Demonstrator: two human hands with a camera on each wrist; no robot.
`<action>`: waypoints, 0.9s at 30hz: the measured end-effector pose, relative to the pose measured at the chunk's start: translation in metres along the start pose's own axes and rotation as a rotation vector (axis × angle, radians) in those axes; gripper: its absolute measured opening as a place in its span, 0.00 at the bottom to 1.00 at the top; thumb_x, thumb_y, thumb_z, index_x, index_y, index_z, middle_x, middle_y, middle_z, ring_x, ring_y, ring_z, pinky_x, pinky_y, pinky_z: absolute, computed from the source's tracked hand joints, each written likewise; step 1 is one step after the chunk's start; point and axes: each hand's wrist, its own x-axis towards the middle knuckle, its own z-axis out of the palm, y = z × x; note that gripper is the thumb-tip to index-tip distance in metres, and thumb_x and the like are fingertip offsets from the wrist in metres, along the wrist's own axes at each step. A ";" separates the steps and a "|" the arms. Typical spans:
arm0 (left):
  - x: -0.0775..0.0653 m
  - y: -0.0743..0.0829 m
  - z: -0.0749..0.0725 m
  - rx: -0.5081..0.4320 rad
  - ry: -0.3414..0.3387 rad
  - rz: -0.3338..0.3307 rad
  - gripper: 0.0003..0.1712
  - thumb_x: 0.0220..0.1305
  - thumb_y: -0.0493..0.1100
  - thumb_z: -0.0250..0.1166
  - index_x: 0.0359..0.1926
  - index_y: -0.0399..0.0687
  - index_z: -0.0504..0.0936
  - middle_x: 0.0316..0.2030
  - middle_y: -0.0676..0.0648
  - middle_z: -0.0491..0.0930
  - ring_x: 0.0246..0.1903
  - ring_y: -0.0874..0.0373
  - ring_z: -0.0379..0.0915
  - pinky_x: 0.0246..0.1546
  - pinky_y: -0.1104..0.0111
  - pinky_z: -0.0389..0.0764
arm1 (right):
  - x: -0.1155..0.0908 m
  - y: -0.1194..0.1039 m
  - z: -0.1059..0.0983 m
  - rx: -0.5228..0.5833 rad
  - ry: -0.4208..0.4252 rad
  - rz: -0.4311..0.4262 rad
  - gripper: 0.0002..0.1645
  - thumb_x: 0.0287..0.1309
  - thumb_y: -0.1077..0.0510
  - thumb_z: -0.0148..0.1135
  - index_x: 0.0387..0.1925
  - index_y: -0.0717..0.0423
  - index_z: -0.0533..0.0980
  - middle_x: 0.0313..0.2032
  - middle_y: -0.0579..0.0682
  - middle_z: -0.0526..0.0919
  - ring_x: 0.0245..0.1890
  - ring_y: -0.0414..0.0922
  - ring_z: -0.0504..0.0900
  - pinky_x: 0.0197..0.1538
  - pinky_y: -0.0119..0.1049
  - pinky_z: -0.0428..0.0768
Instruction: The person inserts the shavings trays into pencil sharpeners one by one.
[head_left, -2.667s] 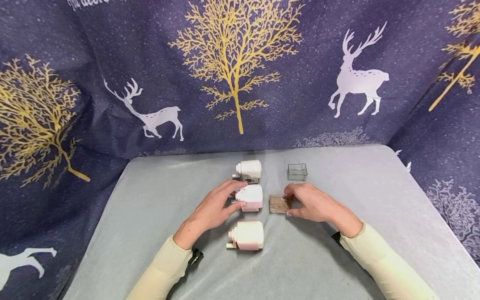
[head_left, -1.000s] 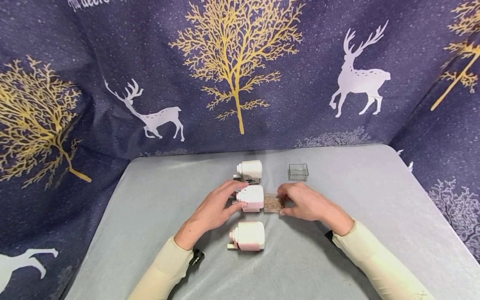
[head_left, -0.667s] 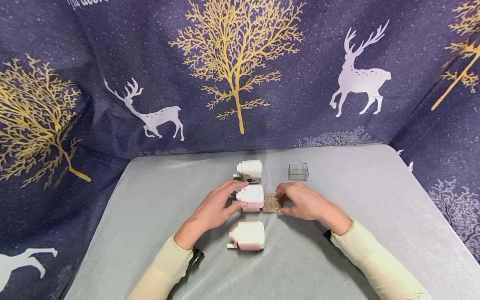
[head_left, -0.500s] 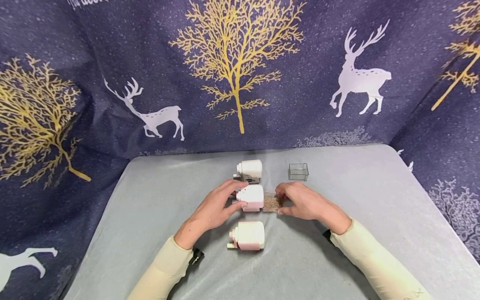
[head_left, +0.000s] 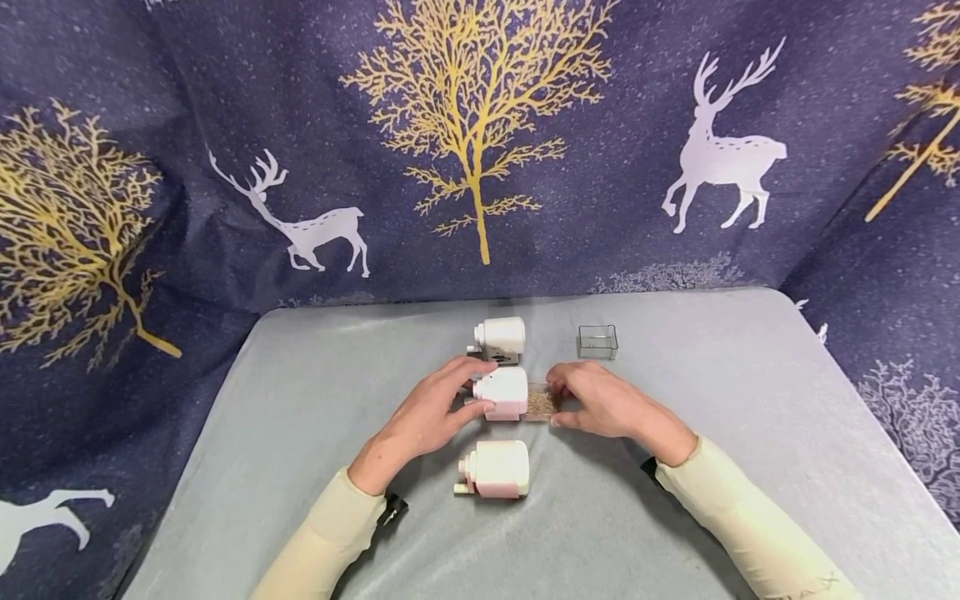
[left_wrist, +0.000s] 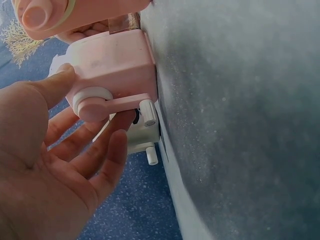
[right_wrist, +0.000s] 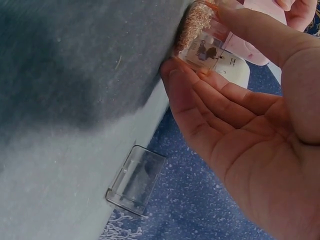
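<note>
Clear boxy tray [right_wrist: 206, 54], coarse tan filling [right_wrist: 196, 24], perhaps shavings, between right fingers [right_wrist: 186, 97]

- A person's left hand [head_left: 426, 412] grips a pink-and-white sharpener [head_left: 506, 392] from 9 o'clock
- The right hand [head_left: 606, 402], at 3 o'clock, pinches a clear tray [head_left: 537, 388] of brown shavings [head_left: 538, 406] against that sharpener
- A white sharpener [head_left: 504, 334] stands at 12 o'clock, a cream-and-pink one [head_left: 502, 467] at 6
- A clear box [head_left: 597, 341] sits at 2 o'clock on the gray table [head_left: 322, 367]
- A navy cloth [head_left: 300, 58] printed with deer [head_left: 731, 160] hangs beyond, 12 o'clock
</note>
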 end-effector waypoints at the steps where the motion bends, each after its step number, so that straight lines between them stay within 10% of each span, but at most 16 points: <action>1: 0.000 0.000 0.000 0.001 0.001 0.000 0.30 0.67 0.56 0.62 0.68 0.64 0.69 0.60 0.66 0.67 0.54 0.66 0.69 0.52 0.62 0.76 | 0.000 0.000 0.000 -0.002 0.002 -0.001 0.24 0.46 0.54 0.76 0.43 0.59 0.77 0.36 0.49 0.83 0.37 0.43 0.81 0.43 0.38 0.81; 27: 0.001 -0.001 0.001 -0.008 -0.004 0.019 0.29 0.67 0.55 0.62 0.68 0.59 0.70 0.61 0.65 0.67 0.54 0.66 0.69 0.53 0.62 0.76 | 0.007 0.000 0.003 -0.006 -0.002 -0.032 0.22 0.46 0.53 0.76 0.42 0.58 0.78 0.36 0.48 0.83 0.37 0.44 0.82 0.44 0.38 0.81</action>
